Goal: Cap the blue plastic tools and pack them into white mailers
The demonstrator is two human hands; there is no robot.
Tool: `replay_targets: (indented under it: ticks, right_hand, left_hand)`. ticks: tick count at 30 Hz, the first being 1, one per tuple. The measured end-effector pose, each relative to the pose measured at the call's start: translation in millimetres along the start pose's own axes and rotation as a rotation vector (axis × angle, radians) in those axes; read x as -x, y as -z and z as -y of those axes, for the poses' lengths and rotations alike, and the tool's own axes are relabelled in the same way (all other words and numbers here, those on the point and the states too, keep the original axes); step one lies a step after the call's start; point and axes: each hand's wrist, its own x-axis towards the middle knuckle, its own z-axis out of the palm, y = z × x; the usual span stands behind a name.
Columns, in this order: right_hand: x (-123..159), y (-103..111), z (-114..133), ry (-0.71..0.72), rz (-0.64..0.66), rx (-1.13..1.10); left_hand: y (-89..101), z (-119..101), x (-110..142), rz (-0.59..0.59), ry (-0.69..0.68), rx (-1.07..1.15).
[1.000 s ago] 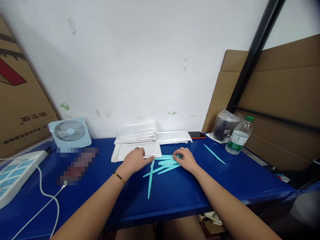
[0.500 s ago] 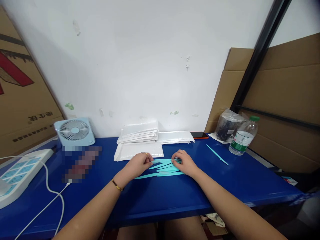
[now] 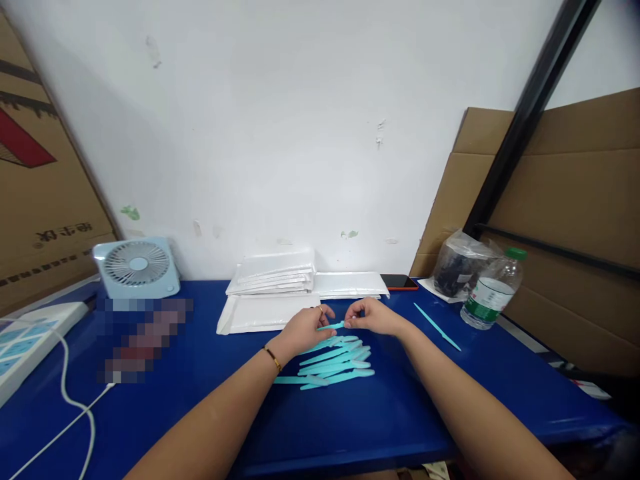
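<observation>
Between my two hands is a slim turquoise eyebrow razor (image 3: 338, 325), raised slightly above the blue table. My right hand (image 3: 373, 316) pinches its right end between thumb and fingertips. On its left part are the thumb and fingers of my left hand (image 3: 307, 330), closed round it. Just below lies a loose row of several more turquoise eyebrow razors (image 3: 335, 363), mostly side by side, their wider ends to the right. Part of the row's upper left is hidden by my left hand. A single razor (image 3: 437, 327) lies apart on the right.
White padded envelopes (image 3: 273, 273) are stacked against the wall. A phone (image 3: 399, 283) lies beside them. To the right stand a water bottle (image 3: 493, 290) and a plastic-wrapped cup (image 3: 455, 267). A small fan (image 3: 137, 267), a power strip (image 3: 37, 340) and a white cable (image 3: 65, 373) are left.
My hands have lifted one razor up and away from the others. The razors below are now more spread out and uncovered. The view has shifted slightly.
</observation>
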Motion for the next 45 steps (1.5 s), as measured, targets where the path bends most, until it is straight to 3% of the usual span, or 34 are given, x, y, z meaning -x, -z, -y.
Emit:
replay_targets:
  ticks: [3,5,11,16,21,27,29,32,34,40,45]
  right_hand:
    - [1,9,-16,-0.024,-0.034,-0.061]
    - [5,11,-25,-0.042,-0.056,-0.087]
    - [9,5,-35,-0.06,-0.08,-0.015]
    - [3,-5,-29,-0.005,-0.165,0.033]
    - [-2,-2,-35,0.052,-0.149,0.145]
    - [-1,8,-41,0.024,-0.219,0.241]
    - [2,5,-33,0.077,-0.216,0.265]
    - [5,-7,-17,0.16,-0.106,0.28]
    - [6,-15,-8,0.187,-0.031,0.312]
    - [3,-15,-8,0.181,-0.005,0.324]
    - [1,9,-30,0.08,-0.242,0.375]
  left_hand:
    - [13.6,12,7,-0.001,-0.047,-0.145]
    - [24.0,20,10,0.01,-0.051,-0.122]
    - [44.9,33,13,0.011,0.106,-0.067]
    - [31.5,23,10,-0.015,0.014,-0.037]
    - [14.4,26,-1,-0.031,-0.021,-0.234]
    - [22.3,30,1,-0.18,0.042,-0.328]
    - [24.7,23,7,-0.096,0.031,-0.305]
    - [22.2,12,15,0.187,0.017,-0.263]
    - [17.4,7,17,0.25,0.024,-0.277]
    - [9.1,5,6,0.061,-0.056,-0.482]
    - [13.7,11,-4,-0.133,-0.015,-0.57]
